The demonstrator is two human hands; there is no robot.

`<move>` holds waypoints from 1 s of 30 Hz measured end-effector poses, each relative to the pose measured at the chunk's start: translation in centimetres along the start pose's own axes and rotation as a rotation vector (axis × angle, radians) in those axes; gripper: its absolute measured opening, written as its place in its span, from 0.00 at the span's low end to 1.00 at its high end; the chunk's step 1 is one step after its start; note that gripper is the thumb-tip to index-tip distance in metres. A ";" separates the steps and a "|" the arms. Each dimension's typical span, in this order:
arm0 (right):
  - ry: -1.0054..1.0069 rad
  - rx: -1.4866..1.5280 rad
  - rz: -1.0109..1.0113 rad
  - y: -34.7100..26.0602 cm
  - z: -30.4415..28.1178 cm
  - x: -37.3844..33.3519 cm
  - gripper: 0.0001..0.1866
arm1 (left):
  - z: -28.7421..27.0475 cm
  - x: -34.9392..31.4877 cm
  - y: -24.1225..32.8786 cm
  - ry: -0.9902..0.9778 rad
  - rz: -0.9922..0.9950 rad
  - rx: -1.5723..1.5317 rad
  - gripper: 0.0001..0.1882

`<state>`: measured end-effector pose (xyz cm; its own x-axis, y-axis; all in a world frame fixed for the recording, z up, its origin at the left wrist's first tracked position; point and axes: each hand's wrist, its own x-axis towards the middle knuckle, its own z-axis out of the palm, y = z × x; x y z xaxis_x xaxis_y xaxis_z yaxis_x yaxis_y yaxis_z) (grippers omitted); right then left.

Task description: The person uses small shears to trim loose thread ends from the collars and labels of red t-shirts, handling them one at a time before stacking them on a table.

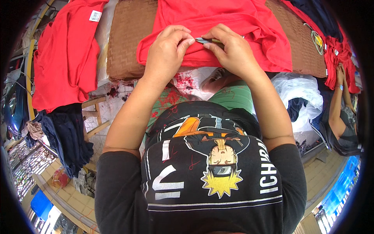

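Gripping small snips (202, 40), the right hand (235, 50) points them toward the left hand (167, 46), which is pinched closed — on what, too small to tell. Directly beneath both hands lies a red garment (218, 15), spread over a brown textured pad (126, 45). Left of the left hand drapes a second red garment (67, 60); well right of the right hand, past white plastic sheeting (304, 86), is a co-worker (338, 124).

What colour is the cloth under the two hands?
The cloth is bright red. It shows best in the head view.
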<state>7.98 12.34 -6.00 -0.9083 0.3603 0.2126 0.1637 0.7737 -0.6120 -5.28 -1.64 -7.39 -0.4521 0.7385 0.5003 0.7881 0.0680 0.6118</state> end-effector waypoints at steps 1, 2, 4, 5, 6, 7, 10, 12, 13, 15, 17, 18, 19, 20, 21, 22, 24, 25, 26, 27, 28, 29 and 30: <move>0.008 -0.057 -0.006 -0.1 -0.2 0.0 0.11 | -0.6 0.1 0.1 -0.203 0.039 -0.194 0.08; 0.038 -0.057 0.005 -0.1 -0.5 0.1 0.11 | -2.0 0.3 0.2 -0.406 0.078 -0.389 0.09; 0.110 -0.067 0.043 0.2 -1.5 0.0 0.10 | -6.1 1.5 2.8 -0.952 -0.293 -0.960 0.12; 0.138 -0.019 0.059 0.1 -1.8 0.1 0.10 | -6.2 1.3 2.6 -0.967 -0.069 -0.966 0.12; 0.170 0.027 0.079 0.1 -2.0 0.2 0.10 | -5.9 1.1 3.0 -0.891 -0.146 -0.793 0.12; 0.202 0.072 0.100 0.1 -2.2 0.3 0.10 | -5.4 0.9 3.5 -0.812 -0.219 -0.622 0.13; 0.163 0.122 0.144 0.0 -1.6 0.1 0.13 | -0.9 -0.4 2.4 -0.278 -0.001 0.034 0.19; 0.138 0.137 0.160 -0.1 -1.1 -0.1 0.15 | 0.8 -1.0 1.8 -0.159 -0.027 0.165 0.21; 0.140 0.150 0.174 0.0 -1.0 -0.2 0.15 | 1.3 -1.1 1.8 -0.100 -0.042 0.230 0.22; 0.144 0.178 0.199 0.3 -0.8 -0.2 0.15 | 1.8 -1.2 1.6 -0.039 -0.031 0.216 0.19; 0.146 0.227 0.208 0.8 -0.5 -0.3 0.15 | 2.0 -1.4 1.1 -0.038 -0.051 0.187 0.16; 0.146 0.254 0.209 1.0 -0.4 -0.3 0.15 | 1.9 -1.4 1.1 -0.030 -0.043 0.200 0.14; 0.142 0.259 0.205 1.0 -0.2 -0.3 0.15 | 1.9 -1.4 1.2 -0.023 -0.035 0.214 0.12; 0.138 0.263 0.202 1.1 -0.1 -0.2 0.15 | 1.9 -1.3 1.4 -0.015 -0.027 0.228 0.10; 0.135 0.267 0.201 1.1 -0.1 -0.2 0.15 | 1.9 -1.3 1.6 -0.019 -0.042 0.222 0.09; 0.127 0.271 0.194 1.1 0.0 -0.1 0.16 | 1.8 -1.3 1.9 -0.023 -0.058 0.216 0.07; 0.111 0.279 0.180 1.0 0.1 -0.1 0.16 | 1.6 -1.1 2.0 -0.046 -0.111 0.176 0.07; 0.109 0.278 0.182 1.0 0.2 -0.2 0.15 | 1.4 -1.0 2.0 -0.066 -0.149 0.143 0.07; 0.108 0.276 0.184 1.0 0.3 -0.2 0.15 | 1.2 -0.8 2.0 -0.085 -0.186 0.110 0.08; 0.106 0.272 0.186 1.0 0.3 -0.2 0.15 | 1.0 -0.6 2.0 -0.126 -0.230 0.105 0.08; 0.100 0.281 0.182 1.1 0.4 -0.3 0.15 | 0.6 -0.3 1.9 -0.168 -0.275 0.100 0.09; 0.094 0.291 0.177 1.1 0.4 -0.3 0.15 | 0.4 -0.1 1.8 -0.210 -0.319 0.094 0.10; 0.088 0.300 0.173 1.2 0.4 -0.3 0.15 | 0.3 0.0 1.7 -0.212 -0.356 0.061 0.10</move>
<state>8.31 12.92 -7.10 -0.8381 0.5264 0.1433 0.1798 0.5145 -0.8384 -3.82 -1.28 -6.54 -0.6101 0.7827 0.1229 0.6241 0.3792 0.6832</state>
